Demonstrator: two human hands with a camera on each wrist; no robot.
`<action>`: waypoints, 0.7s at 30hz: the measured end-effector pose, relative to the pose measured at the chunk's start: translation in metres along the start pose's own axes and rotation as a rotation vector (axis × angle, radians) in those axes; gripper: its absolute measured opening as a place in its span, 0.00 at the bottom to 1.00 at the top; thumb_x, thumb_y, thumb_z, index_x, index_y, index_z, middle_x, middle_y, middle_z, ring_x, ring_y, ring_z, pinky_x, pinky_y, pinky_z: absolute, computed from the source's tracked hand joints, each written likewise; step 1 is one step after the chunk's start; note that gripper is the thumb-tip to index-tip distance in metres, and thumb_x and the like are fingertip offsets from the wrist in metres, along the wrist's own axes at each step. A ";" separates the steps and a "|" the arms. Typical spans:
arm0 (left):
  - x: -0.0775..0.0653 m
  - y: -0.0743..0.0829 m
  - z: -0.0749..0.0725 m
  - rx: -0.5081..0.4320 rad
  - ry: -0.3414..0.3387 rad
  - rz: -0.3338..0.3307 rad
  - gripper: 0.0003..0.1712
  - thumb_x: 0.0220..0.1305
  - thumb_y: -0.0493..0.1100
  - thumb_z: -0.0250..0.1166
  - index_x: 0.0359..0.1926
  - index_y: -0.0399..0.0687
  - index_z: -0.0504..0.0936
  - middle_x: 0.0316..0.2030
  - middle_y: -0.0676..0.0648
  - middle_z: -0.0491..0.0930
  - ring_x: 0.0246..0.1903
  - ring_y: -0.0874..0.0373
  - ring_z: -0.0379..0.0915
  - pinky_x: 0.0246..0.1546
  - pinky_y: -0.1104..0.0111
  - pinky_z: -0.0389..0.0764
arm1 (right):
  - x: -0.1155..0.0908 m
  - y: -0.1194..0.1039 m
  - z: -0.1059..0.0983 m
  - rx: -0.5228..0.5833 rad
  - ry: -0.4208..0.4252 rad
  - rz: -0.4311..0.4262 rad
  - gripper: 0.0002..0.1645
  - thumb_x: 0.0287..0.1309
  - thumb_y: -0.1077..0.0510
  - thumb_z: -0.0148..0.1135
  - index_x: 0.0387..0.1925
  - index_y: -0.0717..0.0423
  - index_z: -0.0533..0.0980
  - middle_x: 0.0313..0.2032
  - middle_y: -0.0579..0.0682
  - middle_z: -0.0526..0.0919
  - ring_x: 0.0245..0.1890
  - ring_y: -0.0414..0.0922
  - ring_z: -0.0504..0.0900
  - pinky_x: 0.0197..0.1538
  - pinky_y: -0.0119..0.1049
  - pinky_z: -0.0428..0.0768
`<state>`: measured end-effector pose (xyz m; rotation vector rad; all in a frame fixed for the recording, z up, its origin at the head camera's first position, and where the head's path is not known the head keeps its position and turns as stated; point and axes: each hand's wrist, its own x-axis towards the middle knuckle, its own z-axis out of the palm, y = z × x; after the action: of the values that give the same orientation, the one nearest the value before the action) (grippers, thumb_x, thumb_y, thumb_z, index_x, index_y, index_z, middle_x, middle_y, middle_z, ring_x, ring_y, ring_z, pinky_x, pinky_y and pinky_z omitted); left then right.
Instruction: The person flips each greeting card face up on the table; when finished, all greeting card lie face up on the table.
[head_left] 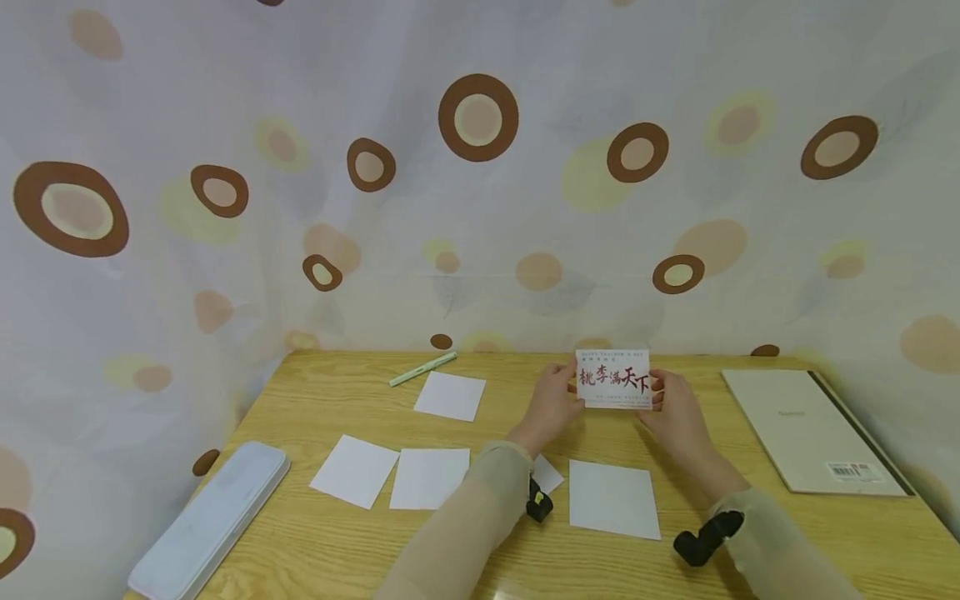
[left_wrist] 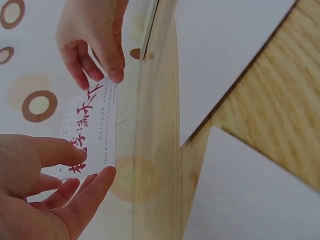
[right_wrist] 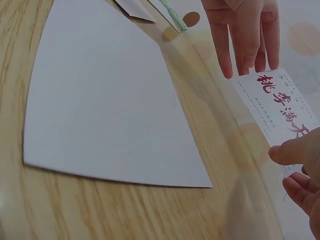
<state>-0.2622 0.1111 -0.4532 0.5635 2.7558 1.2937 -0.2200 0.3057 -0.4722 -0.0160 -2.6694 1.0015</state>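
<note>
Both hands hold up a small white card (head_left: 613, 379) with red characters, above the far side of the counter (head_left: 322, 533). With my left hand (head_left: 551, 404) I pinch its left edge, and with my right hand (head_left: 675, 414) its right edge, the printed face toward me. Below lie blank paper squares (head_left: 613, 498). A green pen (head_left: 422, 368) sits near the back edge, a pale case (head_left: 210, 521) at far left, and a booklet (head_left: 813, 429) at right.

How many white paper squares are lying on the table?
5: one far by the pen, two front-left, one front-right, one small piece mostly hidden behind the left sleeve.
</note>
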 end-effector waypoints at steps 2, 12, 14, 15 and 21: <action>0.001 -0.001 0.000 -0.020 -0.005 -0.007 0.43 0.59 0.29 0.66 0.74 0.43 0.61 0.60 0.40 0.72 0.49 0.53 0.77 0.34 0.79 0.76 | 0.001 0.001 0.000 -0.006 0.000 -0.006 0.38 0.51 0.72 0.68 0.61 0.78 0.63 0.46 0.68 0.70 0.42 0.58 0.75 0.47 0.51 0.79; 0.002 -0.004 0.004 -0.143 -0.034 -0.058 0.42 0.58 0.28 0.66 0.73 0.44 0.64 0.60 0.40 0.73 0.51 0.51 0.78 0.37 0.76 0.79 | 0.004 0.009 -0.001 -0.013 -0.029 0.009 0.41 0.49 0.71 0.69 0.63 0.78 0.62 0.44 0.68 0.72 0.40 0.57 0.76 0.45 0.49 0.79; 0.003 -0.005 0.006 -0.158 -0.038 -0.061 0.42 0.58 0.29 0.66 0.73 0.43 0.64 0.59 0.40 0.73 0.51 0.51 0.78 0.38 0.75 0.79 | 0.005 0.013 -0.001 -0.021 -0.043 0.006 0.42 0.49 0.70 0.70 0.64 0.78 0.62 0.43 0.67 0.73 0.40 0.57 0.77 0.44 0.49 0.80; 0.003 -0.007 0.007 -0.165 -0.042 -0.061 0.42 0.58 0.29 0.66 0.73 0.42 0.64 0.59 0.40 0.74 0.51 0.51 0.78 0.39 0.75 0.80 | 0.005 0.014 -0.001 -0.025 -0.051 0.003 0.42 0.49 0.70 0.71 0.64 0.78 0.62 0.43 0.67 0.73 0.40 0.57 0.77 0.44 0.49 0.80; 0.005 -0.010 0.011 -0.181 -0.057 -0.073 0.41 0.57 0.30 0.68 0.72 0.40 0.65 0.59 0.42 0.75 0.51 0.51 0.79 0.43 0.73 0.82 | 0.008 0.021 -0.002 -0.031 -0.089 -0.002 0.42 0.47 0.71 0.71 0.63 0.79 0.63 0.42 0.67 0.74 0.38 0.55 0.77 0.41 0.45 0.78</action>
<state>-0.2677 0.1147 -0.4673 0.4740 2.5533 1.4659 -0.2290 0.3237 -0.4825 0.0252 -2.7647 0.9821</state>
